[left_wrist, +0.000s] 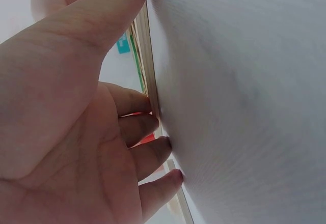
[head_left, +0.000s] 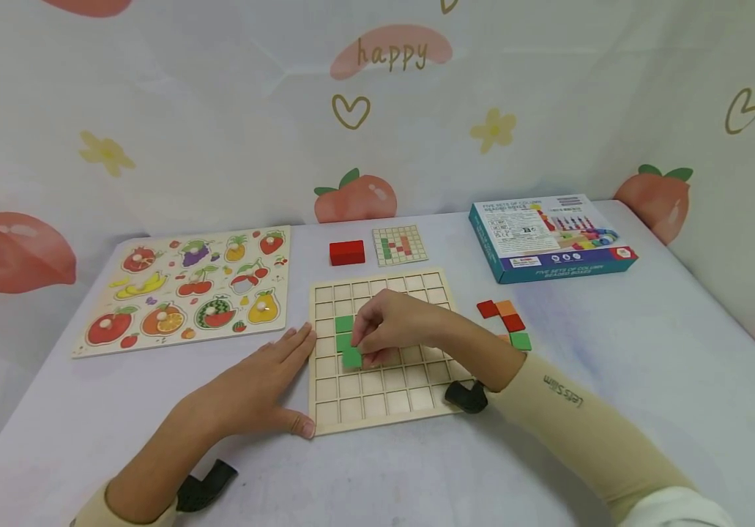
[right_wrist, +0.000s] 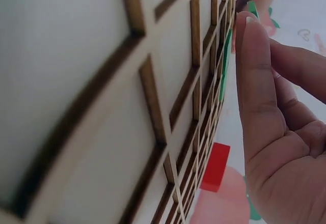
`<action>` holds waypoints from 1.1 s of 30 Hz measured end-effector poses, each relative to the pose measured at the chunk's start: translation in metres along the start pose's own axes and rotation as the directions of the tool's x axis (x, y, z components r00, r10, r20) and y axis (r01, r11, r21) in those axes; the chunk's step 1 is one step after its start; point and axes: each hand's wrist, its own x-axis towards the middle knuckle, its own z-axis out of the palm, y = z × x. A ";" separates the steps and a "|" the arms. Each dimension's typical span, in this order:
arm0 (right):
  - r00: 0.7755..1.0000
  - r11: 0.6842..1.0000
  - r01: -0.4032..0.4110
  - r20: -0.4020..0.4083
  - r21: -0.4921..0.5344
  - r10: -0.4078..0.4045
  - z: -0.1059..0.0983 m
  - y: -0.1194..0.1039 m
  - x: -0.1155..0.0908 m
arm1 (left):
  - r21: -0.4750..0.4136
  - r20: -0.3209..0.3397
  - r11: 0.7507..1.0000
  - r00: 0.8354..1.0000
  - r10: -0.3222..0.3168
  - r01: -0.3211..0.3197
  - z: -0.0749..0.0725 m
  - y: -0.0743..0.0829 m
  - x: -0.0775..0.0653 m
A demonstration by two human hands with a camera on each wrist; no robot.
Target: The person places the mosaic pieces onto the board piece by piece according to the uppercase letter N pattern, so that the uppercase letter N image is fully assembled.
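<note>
A wooden grid board [head_left: 377, 421] lies flat in the middle of the table, divided into square cells. Two green square tiles [head_left: 344, 323] sit in its second column, one below the other. My right hand [head_left: 393, 326] pinches another green tile [head_left: 351, 358] between thumb and fingertips, just below those two. In the right wrist view that pinched tile [right_wrist: 252, 10] sticks out past the fingertips. My left hand [head_left: 265, 380] rests on the table with fingers spread, fingertips and thumb touching the board's left edge. In the left wrist view, its fingers [left_wrist: 150, 158] reach the wooden edge.
Behind the board are a red block [head_left: 347, 253] and a small patterned grid card [head_left: 400, 245]. Loose red, orange and green tiles [head_left: 512, 323] lie to the right. A fruit puzzle board [head_left: 179, 337] is at left, a teal-sided box [head_left: 555, 241] at back right.
</note>
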 end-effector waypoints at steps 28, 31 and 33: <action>0.999 0.998 -0.017 -0.030 -0.059 0.015 0.016 -0.007 0.008 | 0.000 -0.003 1.000 1.000 0.009 -0.009 0.000 -0.001 -0.001; 1.000 0.998 -0.016 -0.026 -0.054 0.015 0.017 -0.008 0.006 | 0.002 -0.011 1.000 1.000 0.020 -0.020 0.000 -0.001 -0.001; 1.000 0.999 -0.010 -0.016 -0.041 0.009 0.017 -0.008 0.004 | 0.003 -0.014 1.000 1.000 0.026 -0.026 0.000 -0.001 -0.001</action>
